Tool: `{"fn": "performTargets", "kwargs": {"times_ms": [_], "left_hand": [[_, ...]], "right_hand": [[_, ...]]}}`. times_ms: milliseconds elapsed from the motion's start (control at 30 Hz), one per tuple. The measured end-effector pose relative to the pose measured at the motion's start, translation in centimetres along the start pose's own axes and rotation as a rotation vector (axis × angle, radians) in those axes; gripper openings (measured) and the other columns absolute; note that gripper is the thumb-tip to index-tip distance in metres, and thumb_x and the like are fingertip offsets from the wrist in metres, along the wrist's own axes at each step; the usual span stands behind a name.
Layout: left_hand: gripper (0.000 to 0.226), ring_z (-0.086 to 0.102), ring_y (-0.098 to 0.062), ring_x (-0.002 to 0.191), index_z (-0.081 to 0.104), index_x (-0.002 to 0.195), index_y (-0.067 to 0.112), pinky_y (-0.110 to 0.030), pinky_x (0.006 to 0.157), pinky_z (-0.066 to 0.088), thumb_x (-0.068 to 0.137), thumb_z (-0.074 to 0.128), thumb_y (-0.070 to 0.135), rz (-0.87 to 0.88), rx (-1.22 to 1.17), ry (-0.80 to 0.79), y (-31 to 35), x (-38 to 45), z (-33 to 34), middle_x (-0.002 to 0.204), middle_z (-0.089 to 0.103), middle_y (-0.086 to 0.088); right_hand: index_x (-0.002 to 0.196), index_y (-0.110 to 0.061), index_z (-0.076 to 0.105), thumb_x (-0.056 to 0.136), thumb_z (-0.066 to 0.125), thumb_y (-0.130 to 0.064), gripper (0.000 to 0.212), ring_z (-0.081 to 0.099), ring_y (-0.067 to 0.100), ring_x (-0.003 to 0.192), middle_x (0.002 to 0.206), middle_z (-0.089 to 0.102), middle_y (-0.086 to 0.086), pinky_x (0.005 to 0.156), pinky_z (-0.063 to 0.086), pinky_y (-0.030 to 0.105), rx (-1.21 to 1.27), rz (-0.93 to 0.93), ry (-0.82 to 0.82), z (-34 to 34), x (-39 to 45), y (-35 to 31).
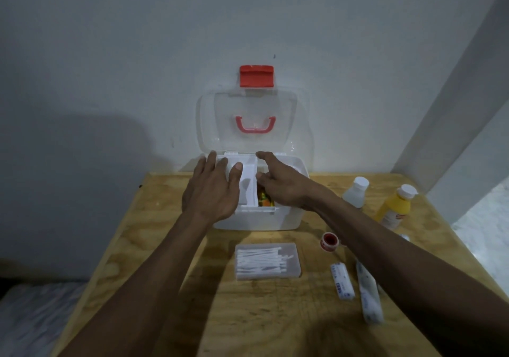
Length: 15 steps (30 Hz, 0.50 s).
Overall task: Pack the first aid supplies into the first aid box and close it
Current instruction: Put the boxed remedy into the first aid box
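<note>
Left hand (212,188) is lying flat, fingers relaxed, on the white inner tray (248,183) while right hand (278,183), forefinger extended, is pinching the tray's edge inside the open first aid box (259,219).

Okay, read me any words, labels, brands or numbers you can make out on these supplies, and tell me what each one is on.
No text can be read.
Yellow bottle: a white label with a red mark, too blurred to read.
Small bandage roll: blue print on the wrapper, too small to read.
Long wrapped packet: faint print, illegible.
First aid box, cotton swab case, clear bottle: no lettering visible.
</note>
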<state>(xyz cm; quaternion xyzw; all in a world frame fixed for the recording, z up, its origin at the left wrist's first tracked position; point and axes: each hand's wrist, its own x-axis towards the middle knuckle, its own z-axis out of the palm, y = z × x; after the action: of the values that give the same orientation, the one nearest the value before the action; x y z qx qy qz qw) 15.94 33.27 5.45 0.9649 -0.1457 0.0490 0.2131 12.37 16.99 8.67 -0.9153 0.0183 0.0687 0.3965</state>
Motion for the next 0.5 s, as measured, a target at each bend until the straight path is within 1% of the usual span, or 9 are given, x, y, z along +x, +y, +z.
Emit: {"fn": "performTargets", "kwargs": {"times_ms": [67,400,467,500], "left_hand": [[0.065,0.011,-0.023,0.152,0.031,0.152,0.02,-0.042,0.121,0.014,0.1,0.016,0.056,0.003,0.001,0.002,-0.13,0.09,0.06,0.164,0.018,-0.003],[0.064,0.012,-0.024,0.151,0.03,0.152,0.02,-0.043,0.121,0.015,0.1,0.016,0.055,-0.001,0.012,-0.008,-0.1,0.52,0.25,0.163,0.018,-0.003],[0.065,0.012,-0.024,0.151,0.031,0.152,0.019,-0.044,0.122,0.016,0.1,0.015,0.055,0.003,0.004,-0.009,-0.27,0.63,0.39,0.163,0.019,-0.003],[0.066,0.012,-0.024,0.151,0.031,0.151,0.018,-0.044,0.122,0.016,0.1,0.014,0.056,0.01,0.002,-0.007,-0.43,0.69,0.5,0.163,0.02,-0.004]], "right_hand": [[0.151,-0.03,0.017,0.102,0.045,-0.027,0.056,0.051,0.027,0.127,0.146,0.048,0.004,0.107,0.041,0.044,-0.015,0.009,-0.01,-0.09,0.01,0.02],[0.152,-0.028,0.017,0.102,0.045,-0.025,0.058,0.049,0.028,0.129,0.149,0.046,0.005,0.108,0.039,0.044,-0.058,0.003,-0.023,-0.25,-0.01,-0.06],[0.152,-0.025,0.019,0.102,0.045,-0.023,0.056,0.052,0.028,0.127,0.147,0.049,0.008,0.107,0.041,0.043,-0.082,-0.017,-0.013,-0.27,-0.2,-0.41],[0.152,-0.023,0.021,0.102,0.045,-0.021,0.055,0.055,0.028,0.123,0.143,0.053,0.01,0.105,0.042,0.041,-0.098,-0.041,0.01,-0.31,-0.52,-0.72]]}}
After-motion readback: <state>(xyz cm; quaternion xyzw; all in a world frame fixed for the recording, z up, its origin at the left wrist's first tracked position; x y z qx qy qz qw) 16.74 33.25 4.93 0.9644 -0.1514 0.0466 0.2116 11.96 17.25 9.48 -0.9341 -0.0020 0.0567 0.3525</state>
